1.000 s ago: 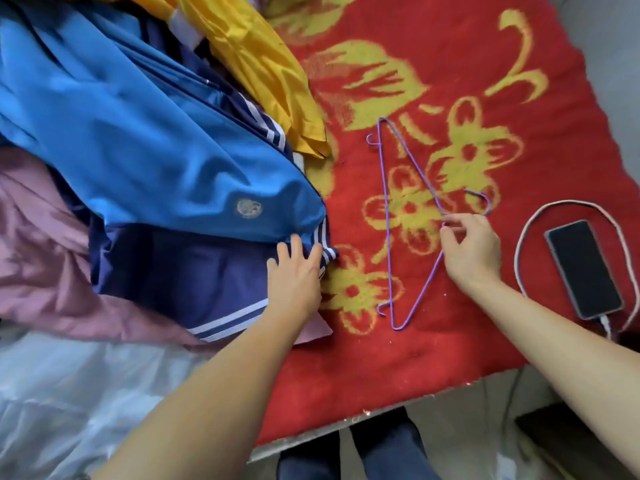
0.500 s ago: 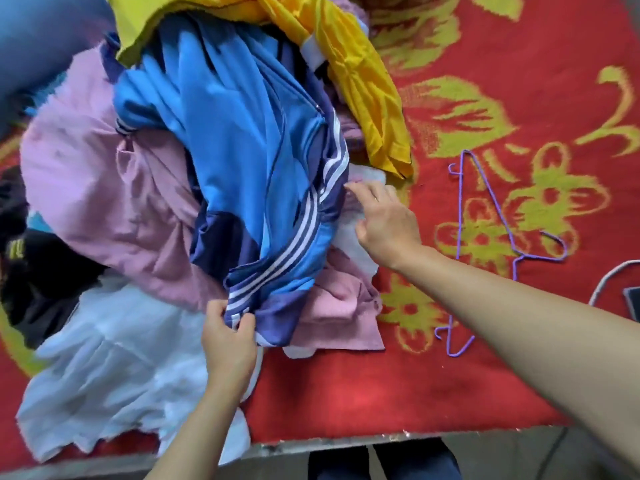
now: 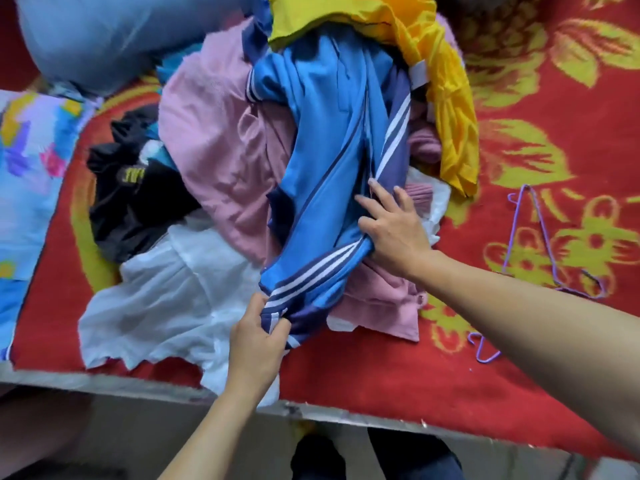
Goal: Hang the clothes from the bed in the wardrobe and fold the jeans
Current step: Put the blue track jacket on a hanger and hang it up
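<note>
A blue track jacket (image 3: 325, 140) with white stripes lies on top of a heap of clothes on the bed. My left hand (image 3: 258, 336) is closed on the jacket's striped lower edge near the bed's front. My right hand (image 3: 394, 228) grips a bunched fold of the same jacket higher up, fingers partly spread over the fabric. Under it lie pink garments (image 3: 221, 143), a white garment (image 3: 173, 296), a black one (image 3: 135, 199) and a yellow one (image 3: 446, 109). A purple wire hanger (image 3: 540, 233) lies on the blanket to the right, apart from both hands.
A red blanket (image 3: 540, 109) with yellow flowers covers the bed. A light-blue pillow (image 3: 104, 36) and a patterned blue cloth (image 3: 24, 188) are at the left. The bed's front edge (image 3: 346, 415) runs across the bottom, with my legs below it.
My right hand left the purple hanger and moved left onto the blue jacket. My left hand slid down to grip the jacket's striped edge. The view swung left over the clothes heap.
</note>
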{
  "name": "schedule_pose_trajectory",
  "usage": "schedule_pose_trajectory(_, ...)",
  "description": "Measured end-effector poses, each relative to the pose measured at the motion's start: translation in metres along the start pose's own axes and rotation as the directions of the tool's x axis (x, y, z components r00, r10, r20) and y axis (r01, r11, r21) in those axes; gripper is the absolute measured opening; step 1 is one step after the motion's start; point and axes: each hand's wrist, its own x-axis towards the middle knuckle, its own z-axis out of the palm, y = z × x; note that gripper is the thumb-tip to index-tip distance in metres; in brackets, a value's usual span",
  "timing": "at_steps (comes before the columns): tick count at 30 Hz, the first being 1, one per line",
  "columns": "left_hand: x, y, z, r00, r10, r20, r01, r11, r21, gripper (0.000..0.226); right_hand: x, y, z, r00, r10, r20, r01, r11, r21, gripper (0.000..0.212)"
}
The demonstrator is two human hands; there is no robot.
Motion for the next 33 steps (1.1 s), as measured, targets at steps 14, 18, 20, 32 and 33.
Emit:
schedule_pose_trajectory(14,-0.075,-0.039,-0.203,0.970,0.179,0.167,-0.229,0.902,0.366,0.026,-0.147,-0.196,-0.157,0.885,0.323,0.336,-0.360,0.931,0.052,0.029)
schedule_pose_trajectory(18,-0.085,-0.018,-0.252,0.951,0.275,0.140,-0.308,0.881,0.358,0.034,-0.176,-0.248,-0.198,0.891,0.374,0.259,-0.408,0.908,0.093,0.021)
schedule_pose_trajectory(20,-0.090,0.002,-0.273,0.935,0.340,0.103,-0.354,0.881,0.313,0.037,-0.187,-0.263,-0.226,0.907,0.391,0.156,-0.416,0.890,0.185,0.022)
schedule_pose_trajectory(32,-0.126,0.215,-0.371,0.590,0.779,-0.212,-0.798,0.603,-0.004,0.022,-0.197,-0.296,-0.464,0.793,0.535,-0.292,-0.229,0.706,0.670,0.026)
schedule_pose_trajectory(33,-0.127,0.233,-0.376,0.561,0.794,-0.235,-0.820,0.571,-0.028,0.022,-0.196,-0.300,-0.483,0.768,0.553,-0.323,-0.189,0.678,0.710,0.024)
